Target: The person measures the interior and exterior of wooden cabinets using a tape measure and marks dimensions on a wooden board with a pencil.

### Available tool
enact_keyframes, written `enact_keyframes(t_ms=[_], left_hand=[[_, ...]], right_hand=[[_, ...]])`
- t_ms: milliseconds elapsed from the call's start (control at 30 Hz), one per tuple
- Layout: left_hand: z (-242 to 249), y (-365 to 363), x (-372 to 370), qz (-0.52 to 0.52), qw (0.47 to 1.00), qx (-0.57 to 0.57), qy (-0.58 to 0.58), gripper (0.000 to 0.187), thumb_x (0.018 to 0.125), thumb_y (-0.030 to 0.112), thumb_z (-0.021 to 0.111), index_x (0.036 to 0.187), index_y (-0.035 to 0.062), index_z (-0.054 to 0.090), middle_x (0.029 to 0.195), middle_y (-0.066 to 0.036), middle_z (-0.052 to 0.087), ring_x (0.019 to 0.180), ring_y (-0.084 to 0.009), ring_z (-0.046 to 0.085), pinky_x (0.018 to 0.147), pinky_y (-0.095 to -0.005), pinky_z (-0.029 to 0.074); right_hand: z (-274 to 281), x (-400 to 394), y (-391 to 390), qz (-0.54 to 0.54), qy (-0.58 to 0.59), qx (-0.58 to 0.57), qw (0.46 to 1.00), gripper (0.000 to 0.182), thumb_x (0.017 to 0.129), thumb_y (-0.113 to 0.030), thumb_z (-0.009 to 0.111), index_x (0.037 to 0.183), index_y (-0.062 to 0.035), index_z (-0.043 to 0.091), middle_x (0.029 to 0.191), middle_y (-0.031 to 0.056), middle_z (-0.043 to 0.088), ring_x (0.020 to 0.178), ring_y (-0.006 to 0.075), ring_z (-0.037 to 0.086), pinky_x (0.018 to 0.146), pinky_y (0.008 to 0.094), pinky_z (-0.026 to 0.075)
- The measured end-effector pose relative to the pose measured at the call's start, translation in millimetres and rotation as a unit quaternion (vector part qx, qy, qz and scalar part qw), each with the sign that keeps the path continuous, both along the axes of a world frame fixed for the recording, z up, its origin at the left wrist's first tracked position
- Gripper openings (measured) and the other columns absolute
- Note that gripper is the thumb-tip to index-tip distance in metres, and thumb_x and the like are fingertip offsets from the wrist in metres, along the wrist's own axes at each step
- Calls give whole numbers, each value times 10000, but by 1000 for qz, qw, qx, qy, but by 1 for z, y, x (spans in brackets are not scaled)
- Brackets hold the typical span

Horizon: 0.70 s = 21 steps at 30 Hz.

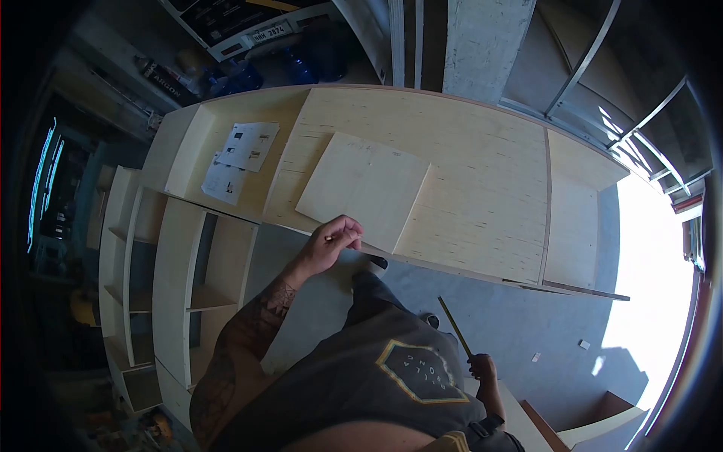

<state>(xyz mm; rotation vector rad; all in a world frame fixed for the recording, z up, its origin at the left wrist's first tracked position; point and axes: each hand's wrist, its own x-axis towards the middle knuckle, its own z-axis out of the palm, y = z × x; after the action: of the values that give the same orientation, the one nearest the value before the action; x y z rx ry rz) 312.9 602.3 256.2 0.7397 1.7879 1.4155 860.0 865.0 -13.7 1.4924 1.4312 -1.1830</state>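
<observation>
My left hand [336,239] is closed at the near edge of a pale plywood cabinet [482,181], by the corner of a loose square board [365,184] lying on it. A small light end, like that of a pencil, shows between its curled fingers; the rest is hidden. Low on the right, my right hand [484,367] is closed around a tape measure, its yellow blade [455,325] sticking out over the grey floor. The tape's case is mostly hidden in the hand. Printed sheets [248,147] lie in the cabinet's left compartment.
Open plywood shelf units [199,290] stand at the left. Another wooden piece [602,429] is at the lower right. Blue water jugs [301,66] and a parked vehicle [248,34] are behind the cabinet. A metal frame [584,64] rises at the upper right, with bright sunlight beside it.
</observation>
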Motion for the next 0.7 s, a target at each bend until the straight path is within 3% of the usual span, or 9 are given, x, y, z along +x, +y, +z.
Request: enact_keyframes(t_ms=[33,133,267,333,533,700], left_hand=[[3,-5,-36,14,999,-13,48,147,1078,140,571,1124,12,629,1034,-38,678,933,-111,673,873,-298,569],[-17,-9,-136,25,996,5,85,139,1010,133,673,1046,14,609,951,-31,669,895,-107,656,836,-295,549],[-28,12,-221,-65,987,-34,144,186,945,138,732,1005,16,606,898,-35,674,852,-108,650,788,-301,551],[-27,26,-245,-143,975,-63,158,149,919,89,722,980,33,598,884,-12,674,808,-83,620,743,-275,536],[-13,68,-285,-288,925,-65,239,131,832,92,715,866,32,605,751,-18,639,711,-91,594,666,-296,504],[-18,88,-296,-347,905,-53,242,144,815,119,706,836,13,612,716,-66,649,662,-142,596,635,-327,508]], right_hand=[[-1,-8,-6,-21,-12,-5,1000,302,965,-344,626,995,-83,775,690,99,677,535,216,638,473,395,506],[-2,-40,-28,-104,-34,25,994,313,973,-348,615,1011,-74,761,695,104,673,522,213,618,466,388,487],[16,-95,-84,-184,-63,73,978,324,974,-351,619,947,-47,727,689,102,668,510,212,602,456,391,466],[2,-111,-110,-251,-51,63,964,207,1006,-205,580,1073,-51,700,776,104,645,617,226,616,549,414,500],[22,-166,-210,-324,52,110,938,195,1004,-188,598,1096,-38,681,838,93,614,703,216,583,628,400,468],[51,-201,-258,-354,136,138,915,192,1002,-174,613,1115,-27,665,890,83,589,775,208,556,694,388,441]])
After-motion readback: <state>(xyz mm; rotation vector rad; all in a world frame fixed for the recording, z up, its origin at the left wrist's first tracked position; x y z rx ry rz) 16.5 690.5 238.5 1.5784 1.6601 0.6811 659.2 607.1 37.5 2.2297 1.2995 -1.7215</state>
